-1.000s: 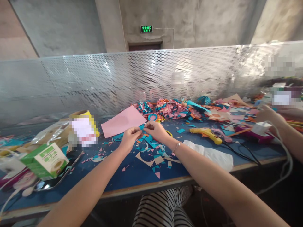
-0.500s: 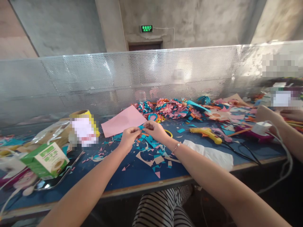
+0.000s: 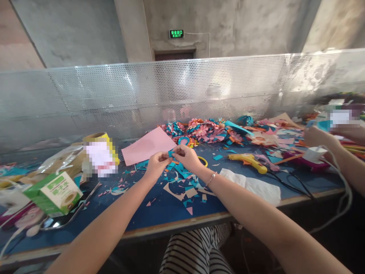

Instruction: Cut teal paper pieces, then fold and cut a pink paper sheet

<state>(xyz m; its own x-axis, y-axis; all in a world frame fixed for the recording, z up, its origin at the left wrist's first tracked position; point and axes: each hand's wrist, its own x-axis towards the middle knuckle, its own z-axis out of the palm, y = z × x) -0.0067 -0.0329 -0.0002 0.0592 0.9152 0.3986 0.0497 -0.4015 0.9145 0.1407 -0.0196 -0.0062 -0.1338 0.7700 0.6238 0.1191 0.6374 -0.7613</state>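
A small piece of blue paper (image 3: 170, 153) is pinched between my two hands, above the paper scraps on the blue table. My left hand (image 3: 158, 161) grips its left side with thumb and fingers closed. From the right, my right hand (image 3: 185, 155) holds it too, fingertips almost touching those of the left. The fingers cover much of the piece, so its full shape is hidden. Just behind my hands lies a pink paper sheet (image 3: 149, 146). Blue and pink paper scraps (image 3: 182, 175) are scattered beneath and in front of them.
Paper flowers (image 3: 199, 131) are heaped along a perforated metal screen (image 3: 171, 91). Right of my hands lie a yellow glue gun (image 3: 248, 160) with a black cord and white tissue (image 3: 253, 186). A green drink carton (image 3: 55, 194) stands left. Another person's hand (image 3: 321, 142) works at far right.
My hands stay nearly in place, and the blue piece shows a little more between my fingertips. At far right, the other person's hands have shifted and blue paper now shows there.
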